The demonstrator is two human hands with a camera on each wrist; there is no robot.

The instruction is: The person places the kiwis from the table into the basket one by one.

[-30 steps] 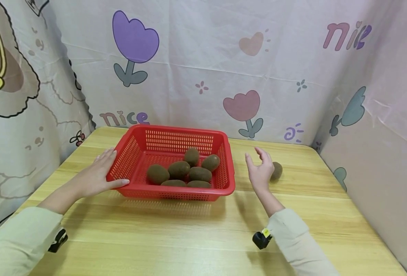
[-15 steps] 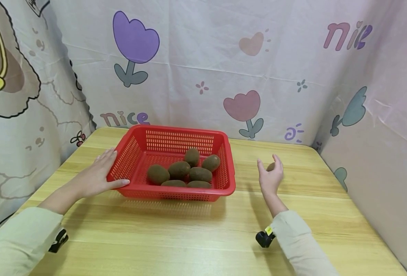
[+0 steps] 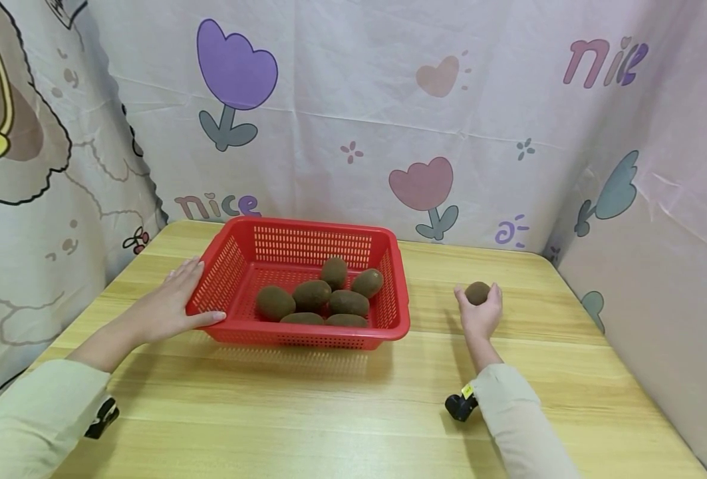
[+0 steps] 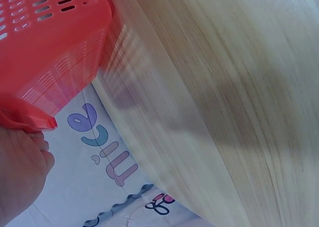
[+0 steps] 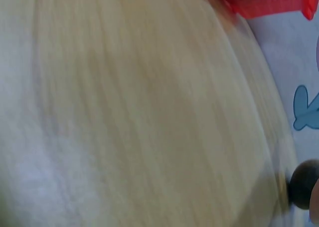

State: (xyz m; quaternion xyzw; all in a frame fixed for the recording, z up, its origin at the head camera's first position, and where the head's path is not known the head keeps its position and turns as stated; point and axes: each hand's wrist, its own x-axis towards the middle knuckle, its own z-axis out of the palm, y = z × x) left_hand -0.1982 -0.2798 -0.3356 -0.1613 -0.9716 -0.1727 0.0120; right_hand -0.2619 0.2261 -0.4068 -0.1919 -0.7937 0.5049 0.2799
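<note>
- One red basket point(image 3: 389, 279) stands on the desk point(image 3: 341, 406), with seven kiwis point(image 3: 312, 295) inside.
- Left hand point(image 3: 170, 307): grip flat and wide, fingers straight against the basket's left wall.
- Right hand point(image 3: 480, 314): grip curled round one lone kiwi point(image 3: 477, 293), right of the basket, well apart.

"nice" reads on the backdrop cloth point(image 3: 353, 133) beyond the left hand point(image 3: 167, 306), and again high above the right hand point(image 3: 480, 313).

Pale wooden table point(image 3: 341, 406), flower-printed cloth backdrop point(image 3: 353, 113) on three sides.
</note>
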